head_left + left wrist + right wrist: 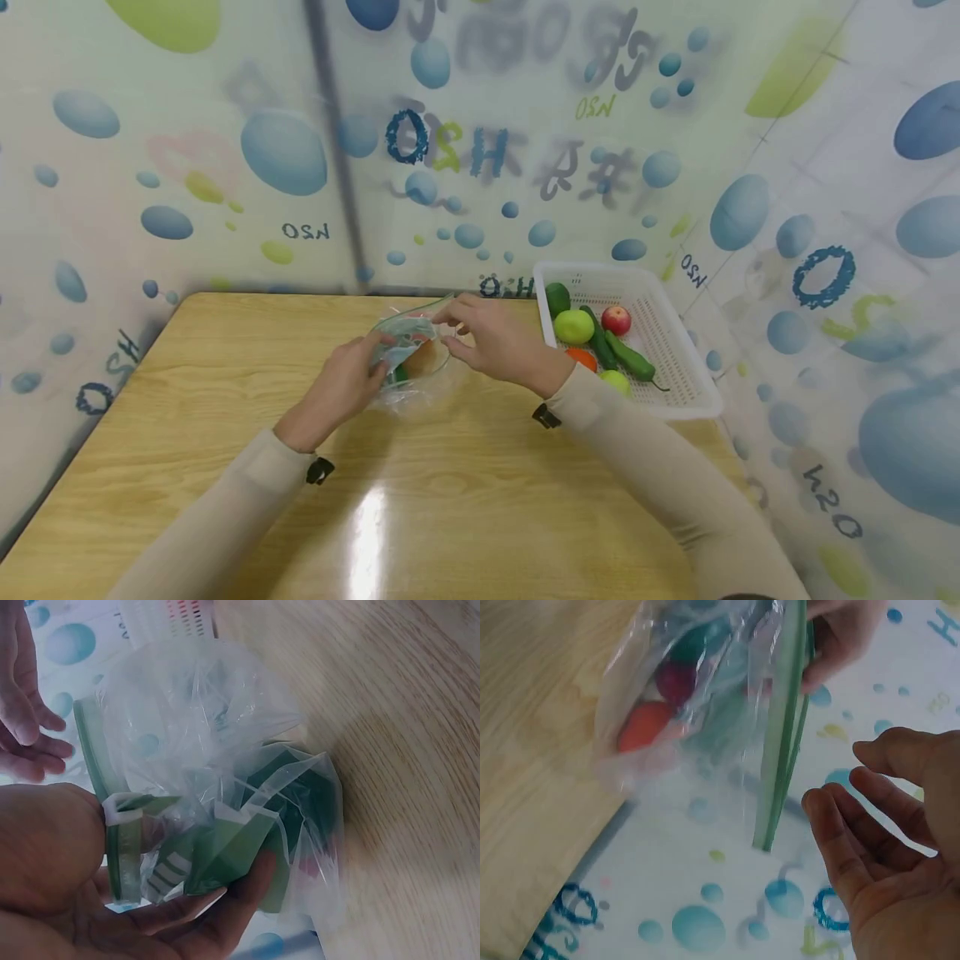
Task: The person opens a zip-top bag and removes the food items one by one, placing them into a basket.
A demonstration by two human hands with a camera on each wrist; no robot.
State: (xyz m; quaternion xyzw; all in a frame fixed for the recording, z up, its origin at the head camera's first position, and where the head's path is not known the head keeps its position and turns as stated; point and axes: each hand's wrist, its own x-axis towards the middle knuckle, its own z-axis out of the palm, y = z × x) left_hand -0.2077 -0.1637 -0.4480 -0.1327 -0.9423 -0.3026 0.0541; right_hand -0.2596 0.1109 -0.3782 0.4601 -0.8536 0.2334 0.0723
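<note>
walls (525, 208): pale, blue and green ovals (285, 152) (some lettering (407, 136) runs backwards) | table (187, 400): light wood grain | glare (367, 542): white streak

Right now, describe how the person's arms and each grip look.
The left grip and right grip are ungloved human hands. The left sleeve and right sleeve are long and cream, without visible markings. A small black fitting shows at each wrist.

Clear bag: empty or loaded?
Loaded. Through the film of the clear bag, the right wrist view shows an orange-red item and a dark red one. Cannot tell how many items altogether.
</note>
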